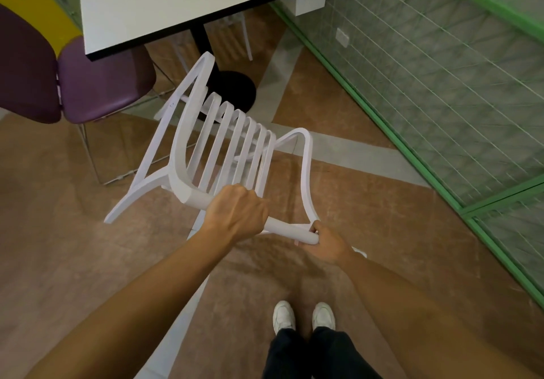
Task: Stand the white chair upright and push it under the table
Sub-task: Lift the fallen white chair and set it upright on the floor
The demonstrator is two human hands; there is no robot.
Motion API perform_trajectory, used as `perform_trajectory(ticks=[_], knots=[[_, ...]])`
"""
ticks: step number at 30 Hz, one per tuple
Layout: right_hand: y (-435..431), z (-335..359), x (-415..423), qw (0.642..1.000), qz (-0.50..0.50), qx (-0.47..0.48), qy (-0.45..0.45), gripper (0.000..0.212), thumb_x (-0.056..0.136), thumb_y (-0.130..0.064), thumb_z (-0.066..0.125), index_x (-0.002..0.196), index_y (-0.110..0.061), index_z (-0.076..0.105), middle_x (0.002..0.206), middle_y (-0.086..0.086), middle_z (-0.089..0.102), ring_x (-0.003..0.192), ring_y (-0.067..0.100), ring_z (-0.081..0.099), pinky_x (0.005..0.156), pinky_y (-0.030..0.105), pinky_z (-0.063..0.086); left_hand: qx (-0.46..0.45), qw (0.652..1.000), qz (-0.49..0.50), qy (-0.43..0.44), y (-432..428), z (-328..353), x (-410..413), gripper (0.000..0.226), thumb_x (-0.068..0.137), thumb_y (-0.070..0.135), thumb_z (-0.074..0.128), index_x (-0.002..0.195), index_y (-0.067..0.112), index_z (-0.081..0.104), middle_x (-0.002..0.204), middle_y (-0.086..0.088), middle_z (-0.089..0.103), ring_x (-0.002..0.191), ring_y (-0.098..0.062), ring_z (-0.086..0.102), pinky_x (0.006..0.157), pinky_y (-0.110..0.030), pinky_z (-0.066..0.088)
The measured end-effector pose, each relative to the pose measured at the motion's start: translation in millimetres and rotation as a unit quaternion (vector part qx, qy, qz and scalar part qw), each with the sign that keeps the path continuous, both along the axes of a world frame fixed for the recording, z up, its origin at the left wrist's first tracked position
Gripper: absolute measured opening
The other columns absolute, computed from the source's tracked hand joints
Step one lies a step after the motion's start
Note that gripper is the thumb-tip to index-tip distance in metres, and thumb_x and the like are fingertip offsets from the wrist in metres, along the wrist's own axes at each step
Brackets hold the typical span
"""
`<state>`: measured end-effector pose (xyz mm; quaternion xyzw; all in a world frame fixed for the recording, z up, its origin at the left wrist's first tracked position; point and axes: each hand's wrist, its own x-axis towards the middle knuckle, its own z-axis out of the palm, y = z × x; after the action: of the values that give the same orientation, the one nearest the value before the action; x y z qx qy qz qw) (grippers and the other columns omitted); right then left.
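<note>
Chair (223,143): white, slatted, rigid, probably light plastic; tilted off the floor just before the desk (176,4). Best hold: top rail. Left hand (237,212) fingers wrapped around the rail; right hand (323,241) fingers curled on its end.

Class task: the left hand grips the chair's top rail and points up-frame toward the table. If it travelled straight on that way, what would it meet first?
Past the white chair that the left hand already grips, probably the table's black pedestal base. Depth is hard to judge from above.
</note>
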<state>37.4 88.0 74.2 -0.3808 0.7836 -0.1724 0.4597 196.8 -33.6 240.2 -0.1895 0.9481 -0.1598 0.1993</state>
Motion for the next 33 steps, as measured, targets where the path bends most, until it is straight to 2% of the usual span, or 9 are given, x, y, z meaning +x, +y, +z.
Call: perform_trajectory(ticks=[5,9,12,14,17,21,24,27,33], knots=[[-4.5,5.6,5.4,0.999,0.013,-0.044,-0.013,0.031,0.073,-0.050,0.069,0.090,-0.034,0.049,0.100,0.004,0.068,0.088,0.023,0.063,0.081,0.037,0.054,-0.030,0.999,-0.001,0.039,-10.0,-1.0,11.0,0.030,0.092,0.031,0.043,0.068,0.018,0.056,0.056,0.001,0.047,0.048,-0.013,0.042,0.050,-0.025,0.034],[-9.9,16.4,9.2,0.997,-0.020,-0.068,-0.024,0.023,0.070,-0.052,0.068,0.082,-0.039,0.054,0.091,-0.006,0.065,0.085,0.015,0.062,0.082,0.038,0.054,-0.078,0.993,0.058,0.063,-16.8,9.6,19.0,0.058,0.079,0.041,0.062,0.043,0.018,0.023,0.035,0.004,0.015,0.032,-0.009,0.031,0.040,-0.018,0.025],[-16.0,29.5,3.3,0.996,-0.028,-0.080,0.010,0.024,0.070,-0.048,0.070,0.086,-0.036,0.057,0.087,-0.007,0.063,0.082,0.015,0.061,0.075,0.031,0.050,-0.072,0.985,0.105,0.116,-17.6,22.4,22.5,0.077,0.063,0.042,0.075,0.042,0.018,0.005,0.037,0.004,-0.001,0.024,-0.009,0.021,0.041,-0.011,0.009],[-18.1,39.7,-5.0,0.994,-0.006,-0.097,0.045,0.025,0.072,-0.043,0.070,0.090,-0.029,0.061,0.086,-0.005,0.064,0.082,0.017,0.061,0.071,0.028,0.046,-0.057,0.981,0.102,0.154,-17.4,27.7,22.3,0.082,0.057,0.038,0.079,0.045,0.018,0.001,0.039,0.005,-0.005,0.022,-0.008,0.021,0.042,-0.008,0.010],[-18.7,54.9,-18.8,0.987,0.027,-0.114,0.112,0.029,0.073,-0.044,0.069,0.091,-0.022,0.064,0.087,0.001,0.067,0.079,0.018,0.061,0.070,0.028,0.045,-0.065,0.976,0.093,0.189,-12.1,33.0,20.1,0.075,0.058,0.032,0.079,0.042,0.018,0.006,0.042,0.006,-0.008,0.020,-0.011,0.025,0.037,-0.011,0.024],[-20.2,72.5,-32.4,0.969,0.058,-0.133,0.199,0.029,0.069,-0.054,0.066,0.074,-0.029,0.054,0.075,-0.003,0.064,0.073,0.019,0.060,0.068,0.030,0.044,-0.077,0.966,0.109,0.220,-7.5,35.7,24.2,0.071,0.067,0.028,0.070,0.041,0.019,0.005,0.034,0.006,0.005,0.024,-0.013,0.026,0.035,-0.014,0.027],[-22.4,80.8,-39.2,0.958,0.083,-0.152,0.230,0.036,0.066,-0.064,0.063,0.073,-0.030,0.051,0.074,-0.006,0.063,0.070,0.016,0.060,0.068,0.030,0.046,-0.072,0.963,0.138,0.221,-10.3,34.8,30.4,0.052,0.079,0.032,0.056,0.035,0.015,0.033,0.034,0.002,0.029,0.029,-0.013,0.031,0.038,-0.014,0.025],[-25.4,84.4,-45.2,0.944,0.108,-0.161,0.269,0.050,0.062,-0.075,0.053,0.076,-0.027,0.055,0.075,-0.005,0.066,0.071,0.016,0.062,0.069,0.034,0.052,-0.056,0.958,0.157,0.233,-10.9,29.7,35.0,0.052,0.088,0.034,0.035,0.045,0.012,0.053,0.041,0.000,0.043,0.036,-0.015,0.040,0.041,-0.018,0.030],[-33.7,89.6,-50.4,0.920,0.136,-0.194,0.313,0.060,0.057,-0.085,0.042,0.071,-0.027,0.051,0.067,-0.009,0.060,0.063,0.013,0.058,0.058,0.026,0.044,-0.061,0.942,0.204,0.259,-15.2,17.0,45.2,0.050,0.086,0.034,0.038,0.044,0.013,0.054,0.042,-0.001,0.041,0.040,-0.016,0.039,0.042,-0.019,0.030]])
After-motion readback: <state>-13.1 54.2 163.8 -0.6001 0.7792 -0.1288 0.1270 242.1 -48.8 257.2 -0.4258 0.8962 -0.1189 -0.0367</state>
